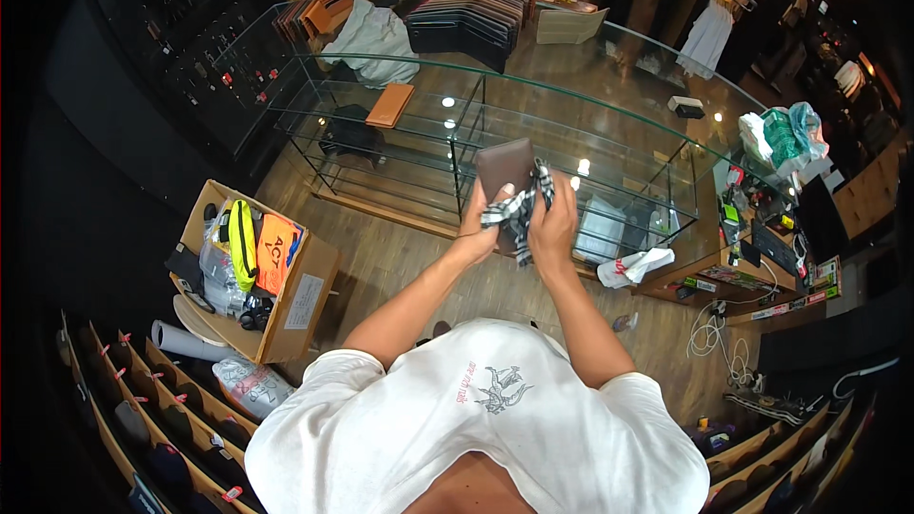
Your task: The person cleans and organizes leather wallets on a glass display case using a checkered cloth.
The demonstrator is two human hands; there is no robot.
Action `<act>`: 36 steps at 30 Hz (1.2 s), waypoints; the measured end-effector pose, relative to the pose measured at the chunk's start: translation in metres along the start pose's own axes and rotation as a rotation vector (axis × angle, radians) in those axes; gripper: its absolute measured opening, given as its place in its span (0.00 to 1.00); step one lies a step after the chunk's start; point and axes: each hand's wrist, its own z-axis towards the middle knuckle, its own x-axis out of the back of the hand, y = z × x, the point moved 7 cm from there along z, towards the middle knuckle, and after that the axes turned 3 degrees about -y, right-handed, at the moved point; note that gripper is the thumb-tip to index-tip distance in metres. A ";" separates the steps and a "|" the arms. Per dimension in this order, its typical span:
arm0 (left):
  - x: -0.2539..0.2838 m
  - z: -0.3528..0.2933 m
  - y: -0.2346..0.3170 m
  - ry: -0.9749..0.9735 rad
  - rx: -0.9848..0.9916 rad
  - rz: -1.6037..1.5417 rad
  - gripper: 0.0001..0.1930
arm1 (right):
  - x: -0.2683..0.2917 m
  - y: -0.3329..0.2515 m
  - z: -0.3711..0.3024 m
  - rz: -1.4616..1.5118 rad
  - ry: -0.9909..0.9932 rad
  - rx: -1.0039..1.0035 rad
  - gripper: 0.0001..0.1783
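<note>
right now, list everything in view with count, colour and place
brown wallet: 1, brown, in left hand
checkered cloth: 1, black and white, in right hand
glass counter: 1, clear, ahead
flat item: 1, orange, at counter's left
stacked wallets: many, brown and black, counter's far side
grey cloth: 1, grey, counter's far left
cardboard box: 1, brown, left
pouch: 1, yellow, in box
plastic bags: several, white and green, right
cables: several, white, lower right
shirt: 1, white, bottom
left hand: 1, bare, centre
right hand: 1, bare, centre

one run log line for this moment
left hand: holds brown wallet | right hand: holds checkered cloth | ahead: glass display case
</note>
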 end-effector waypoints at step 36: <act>0.039 0.005 0.004 0.041 0.308 -0.614 0.41 | -0.061 -0.046 -0.011 0.147 -0.533 0.412 0.51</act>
